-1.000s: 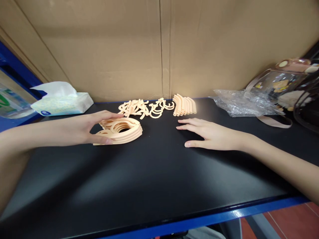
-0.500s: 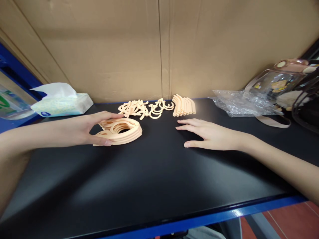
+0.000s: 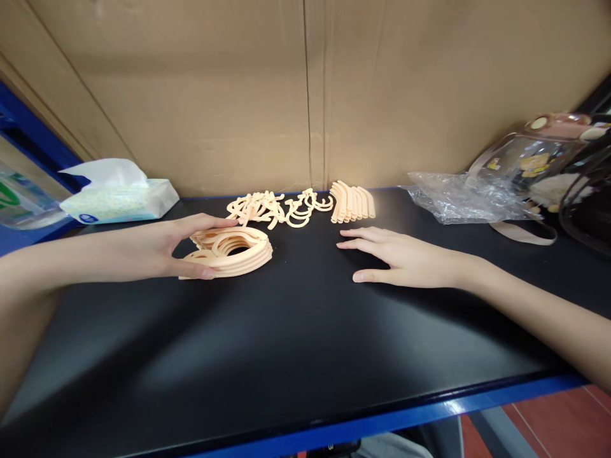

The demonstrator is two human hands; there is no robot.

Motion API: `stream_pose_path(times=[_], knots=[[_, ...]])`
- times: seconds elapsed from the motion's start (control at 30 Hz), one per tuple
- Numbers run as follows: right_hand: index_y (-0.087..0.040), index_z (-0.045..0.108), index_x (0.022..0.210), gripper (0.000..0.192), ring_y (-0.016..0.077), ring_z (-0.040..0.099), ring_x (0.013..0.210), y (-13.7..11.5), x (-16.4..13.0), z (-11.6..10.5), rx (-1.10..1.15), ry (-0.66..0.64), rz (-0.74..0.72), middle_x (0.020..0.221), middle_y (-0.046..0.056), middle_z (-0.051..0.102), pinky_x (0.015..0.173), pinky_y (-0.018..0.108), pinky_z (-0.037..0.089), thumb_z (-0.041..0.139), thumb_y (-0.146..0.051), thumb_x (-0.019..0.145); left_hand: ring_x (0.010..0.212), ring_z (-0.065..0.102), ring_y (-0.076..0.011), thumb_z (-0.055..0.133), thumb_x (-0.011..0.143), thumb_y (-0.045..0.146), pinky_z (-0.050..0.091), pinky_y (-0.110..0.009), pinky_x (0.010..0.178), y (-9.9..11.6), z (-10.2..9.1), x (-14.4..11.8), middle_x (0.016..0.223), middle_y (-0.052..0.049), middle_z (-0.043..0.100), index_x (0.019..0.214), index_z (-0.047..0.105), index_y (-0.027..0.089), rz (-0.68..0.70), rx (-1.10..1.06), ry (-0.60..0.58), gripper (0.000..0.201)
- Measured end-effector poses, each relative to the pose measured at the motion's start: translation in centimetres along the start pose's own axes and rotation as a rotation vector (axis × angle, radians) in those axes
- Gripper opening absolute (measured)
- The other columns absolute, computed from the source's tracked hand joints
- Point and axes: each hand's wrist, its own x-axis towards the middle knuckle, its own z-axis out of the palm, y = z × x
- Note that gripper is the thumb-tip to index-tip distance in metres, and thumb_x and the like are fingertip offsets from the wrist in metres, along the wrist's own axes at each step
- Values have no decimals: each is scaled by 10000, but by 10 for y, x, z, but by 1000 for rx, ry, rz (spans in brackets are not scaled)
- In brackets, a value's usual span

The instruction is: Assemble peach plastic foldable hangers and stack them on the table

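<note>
My left hand (image 3: 167, 251) cups the left side of a stack of flat peach-coloured plastic rings (image 3: 238, 253) on the black table (image 3: 296, 343), thumb at the front edge and fingers over the back. My right hand (image 3: 405, 257) lies flat on the table, palm down, fingers spread, holding nothing. Behind the stack lies a loose pile of small peach hook-shaped pieces (image 3: 277, 208). A row of curved peach strips (image 3: 353, 202) sits just beyond my right fingertips.
A tissue pack (image 3: 117, 194) sits at the back left. Crumpled clear plastic wrap (image 3: 465, 198) and a transparent bag with a strap (image 3: 539, 159) lie at the back right. A cardboard wall (image 3: 310, 89) closes the rear; the table has a blue front edge (image 3: 429, 413).
</note>
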Motion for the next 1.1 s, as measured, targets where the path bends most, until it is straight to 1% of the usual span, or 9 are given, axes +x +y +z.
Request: stream_pose_path(times=[0.2, 0.33, 0.4, 0.5, 0.6, 0.7, 0.83, 0.97, 1.1], knots=[[-221, 421, 1418, 715, 268, 278, 1397, 0, -1, 0, -8, 0, -3, 1527, 77, 315, 1143, 470, 234, 379, -675, 867, 1073, 572, -248, 634, 627, 660, 418, -405, 964, 6, 0, -1, 1323, -33, 541, 1370, 430, 252, 10, -20, 11, 873], [-224, 417, 1420, 717, 271, 280, 1396, 1, 0, 0, -2, -2, 0, 1527, 77, 313, 1141, 476, 238, 383, -677, 865, 1060, 590, -258, 592, 626, 760, 457, -448, 925, 0, 2, -1, 1345, -52, 521, 1412, 359, 261, 87, 53, 46, 960], [-221, 420, 1418, 715, 273, 284, 1393, 1, 0, 0, 2, -2, -4, 1526, 81, 316, 1139, 477, 242, 383, -674, 866, 1134, 550, -297, 565, 632, 793, 440, -493, 944, 3, 4, -1, 1387, -80, 481, 1423, 344, 236, 136, 97, 103, 991], [-227, 418, 1419, 707, 277, 290, 1390, 2, 0, 1, 5, 3, -11, 1527, 79, 313, 1135, 482, 247, 385, -669, 869, 1342, 336, -349, 511, 719, 769, 302, -560, 1052, 27, 10, -2, 1473, -68, 379, 1420, 345, 230, 272, 113, 270, 900], [-221, 420, 1419, 710, 284, 297, 1386, 2, 0, 0, 4, 6, -12, 1524, 87, 318, 1132, 490, 249, 386, -668, 868, 1405, 254, -261, 457, 876, 607, 220, -464, 1140, 64, 24, -3, 1465, -38, 388, 1392, 379, 229, 415, 8, 450, 644], [-208, 422, 1417, 720, 279, 305, 1383, 2, 0, 1, -5, 11, -21, 1523, 95, 319, 1132, 478, 252, 382, -672, 867, 1411, 255, -241, 433, 939, 460, 250, -421, 1153, 94, 46, -1, 1501, -55, 337, 1410, 359, 222, 529, 61, 375, 533], [-195, 421, 1418, 723, 276, 311, 1380, 1, 0, 3, -21, 25, -39, 1521, 108, 321, 1130, 470, 258, 381, -667, 871, 1390, 307, -247, 374, 969, 395, 319, -428, 1128, 111, 78, 12, 1519, -88, 317, 1444, 323, 174, 465, 175, 176, 525], [-201, 469, 1381, 674, 274, 373, 1346, 3, 1, 1, -8, 65, -66, 1482, 101, 393, 1103, 461, 310, 405, -643, 877, 1393, 296, -262, 309, 986, 394, 323, -441, 1121, 115, 95, 25, 1504, -130, 340, 1429, 348, 91, 390, 235, 149, 538], [-198, 599, 1221, 461, 240, 558, 1160, 19, 2, -8, -31, 324, 27, 1256, 64, 624, 989, 412, 435, 411, -504, 932, 1380, 323, -258, 290, 987, 408, 333, -438, 1114, 115, 97, 28, 1500, -120, 350, 1420, 372, 112, 386, 217, 181, 531]])
